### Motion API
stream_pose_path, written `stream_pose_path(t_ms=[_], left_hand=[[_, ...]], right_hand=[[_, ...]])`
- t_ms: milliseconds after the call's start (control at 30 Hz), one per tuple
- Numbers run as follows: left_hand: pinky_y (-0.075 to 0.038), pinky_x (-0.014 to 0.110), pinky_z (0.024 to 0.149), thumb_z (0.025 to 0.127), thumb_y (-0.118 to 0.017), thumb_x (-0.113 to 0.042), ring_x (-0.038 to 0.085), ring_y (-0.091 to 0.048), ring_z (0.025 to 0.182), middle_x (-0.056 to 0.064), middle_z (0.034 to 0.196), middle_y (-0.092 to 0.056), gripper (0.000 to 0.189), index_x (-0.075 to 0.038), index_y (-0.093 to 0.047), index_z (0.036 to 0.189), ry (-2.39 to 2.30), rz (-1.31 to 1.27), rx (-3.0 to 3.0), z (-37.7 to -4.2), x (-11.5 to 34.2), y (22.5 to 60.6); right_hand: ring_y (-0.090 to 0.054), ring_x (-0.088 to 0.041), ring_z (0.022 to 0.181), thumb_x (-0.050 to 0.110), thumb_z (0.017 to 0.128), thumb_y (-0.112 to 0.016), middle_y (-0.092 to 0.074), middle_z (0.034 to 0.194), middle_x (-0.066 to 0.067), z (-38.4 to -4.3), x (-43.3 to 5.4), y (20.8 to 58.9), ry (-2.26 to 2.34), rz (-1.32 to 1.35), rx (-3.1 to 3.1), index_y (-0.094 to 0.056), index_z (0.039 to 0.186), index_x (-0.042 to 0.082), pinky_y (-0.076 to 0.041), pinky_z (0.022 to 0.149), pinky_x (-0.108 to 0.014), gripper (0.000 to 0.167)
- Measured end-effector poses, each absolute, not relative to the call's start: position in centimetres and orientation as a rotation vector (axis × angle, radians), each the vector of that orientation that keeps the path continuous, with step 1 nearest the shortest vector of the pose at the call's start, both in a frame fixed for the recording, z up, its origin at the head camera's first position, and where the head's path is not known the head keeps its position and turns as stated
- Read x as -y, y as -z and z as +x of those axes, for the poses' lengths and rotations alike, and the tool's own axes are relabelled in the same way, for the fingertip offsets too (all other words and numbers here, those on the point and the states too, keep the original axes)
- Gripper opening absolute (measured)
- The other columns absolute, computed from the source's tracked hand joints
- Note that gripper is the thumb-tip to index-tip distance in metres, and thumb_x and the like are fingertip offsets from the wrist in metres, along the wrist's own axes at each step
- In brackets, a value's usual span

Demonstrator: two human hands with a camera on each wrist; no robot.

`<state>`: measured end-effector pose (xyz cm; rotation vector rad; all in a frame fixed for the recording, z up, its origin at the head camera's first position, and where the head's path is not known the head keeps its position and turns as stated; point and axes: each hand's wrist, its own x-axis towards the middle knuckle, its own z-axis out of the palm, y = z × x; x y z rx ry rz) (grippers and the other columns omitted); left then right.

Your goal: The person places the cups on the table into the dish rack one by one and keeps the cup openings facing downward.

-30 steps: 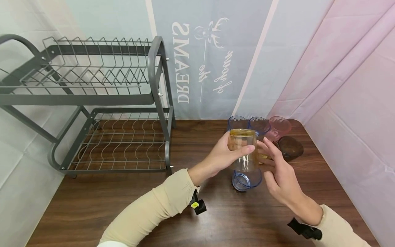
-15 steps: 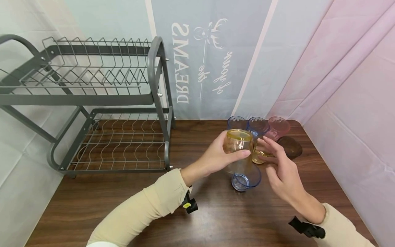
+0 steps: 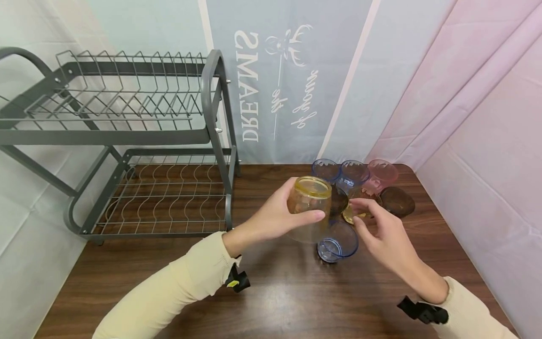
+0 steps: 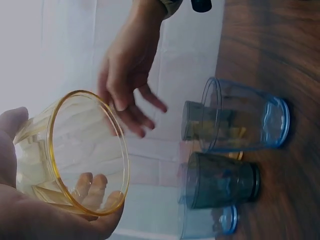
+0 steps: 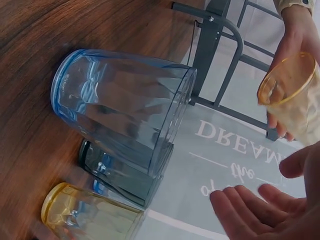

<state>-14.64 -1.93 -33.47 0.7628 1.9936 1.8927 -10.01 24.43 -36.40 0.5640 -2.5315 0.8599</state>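
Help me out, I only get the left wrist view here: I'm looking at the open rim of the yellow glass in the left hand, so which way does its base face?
Observer: Up. In the head view, the yellow glass is held by the left hand with its base ring uppermost.
Operator: Is there anything big on the table outside my picture?
Observer: Yes, a gray two-tier rack stands on the table, off to the person's left.
Operator: And what's strapped near that left cuff? My view doesn't show it.
Observer: The head view shows a small black device with a yellow patch, at the cuff of the cream left sleeve.
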Motion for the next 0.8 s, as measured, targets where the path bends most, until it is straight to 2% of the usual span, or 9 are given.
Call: stream_pose_path(t_ms=[200,367,500,633,800], left_hand=[[-0.054,0.036,0.096,0.089,-0.079,-0.013,0.017,-0.063,0.112,0.002,0.127,-0.063,0.060,-0.015,-0.048,0.140,-1.852,0.807,-2.041,-14.4,4.2,33.6],[-0.051,0.040,0.102,0.086,-0.079,-0.011,0.019,-0.063,0.114,0.004,0.125,-0.064,0.061,-0.013,-0.049,0.139,-1.834,0.880,-2.063,-14.3,6.1,33.6],[-0.051,0.043,0.102,0.086,-0.079,-0.011,0.021,-0.064,0.115,0.006,0.126,-0.065,0.062,-0.010,-0.049,0.140,-1.816,0.932,-2.039,-14.1,7.6,33.6],[-0.051,0.044,0.102,0.086,-0.079,-0.015,0.023,-0.062,0.117,0.008,0.127,-0.064,0.063,-0.008,-0.049,0.140,-1.801,0.972,-2.023,-13.9,9.2,33.6],[-0.050,0.049,0.102,0.088,-0.080,-0.027,0.026,-0.062,0.117,0.009,0.128,-0.064,0.065,-0.008,-0.048,0.141,-1.803,0.988,-2.051,-13.7,11.5,33.6]], right_hand=[[-0.065,-0.011,0.092,0.002,0.095,-0.068,-0.072,0.108,-0.005,-10.1,-24.8,36.9,-0.892,0.493,2.623,-0.065,0.124,0.005,-0.049,0.073,-0.011,0.029],[-0.068,-0.021,0.098,0.013,0.098,-0.069,-0.072,0.110,-0.006,-10.2,-25.3,37.2,-0.971,0.387,2.749,-0.066,0.124,0.009,-0.053,0.074,-0.019,0.027],[-0.069,-0.026,0.099,0.017,0.098,-0.070,-0.072,0.110,-0.008,-10.5,-25.8,37.7,-1.042,0.339,2.874,-0.064,0.125,0.006,-0.056,0.073,-0.027,0.030],[-0.071,-0.023,0.095,0.021,0.098,-0.071,-0.074,0.104,-0.006,-10.9,-26.1,38.5,-1.088,0.304,3.000,-0.064,0.125,0.002,-0.056,0.070,-0.029,0.034],[-0.070,-0.018,0.088,0.026,0.098,-0.070,-0.073,0.104,-0.009,-11.1,-26.1,39.1,-1.132,0.280,3.091,-0.063,0.128,-0.001,-0.054,0.066,-0.029,0.041]])
